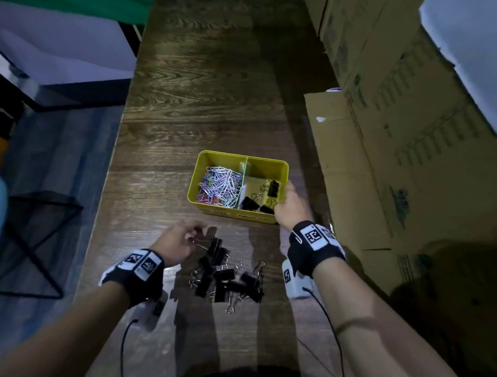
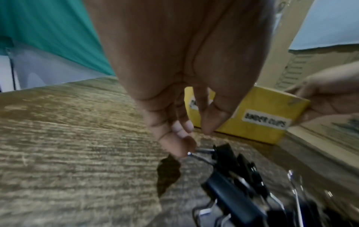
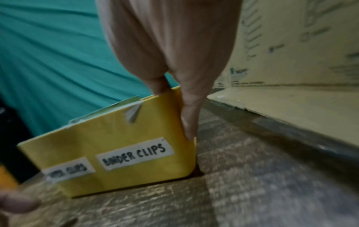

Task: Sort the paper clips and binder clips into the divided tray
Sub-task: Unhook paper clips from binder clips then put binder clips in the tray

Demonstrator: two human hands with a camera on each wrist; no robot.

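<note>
One binder clip, handles leftward

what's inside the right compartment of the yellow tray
A few black binder clips lie in the yellow tray. The right hand on its corner hides some of the floor.

A wire handle of a black binder clip is pinched by the left hand above the wooden table. Beyond, the yellow tray, labelled BINDER CLIPS, is gripped at its corner by the right hand.
</note>
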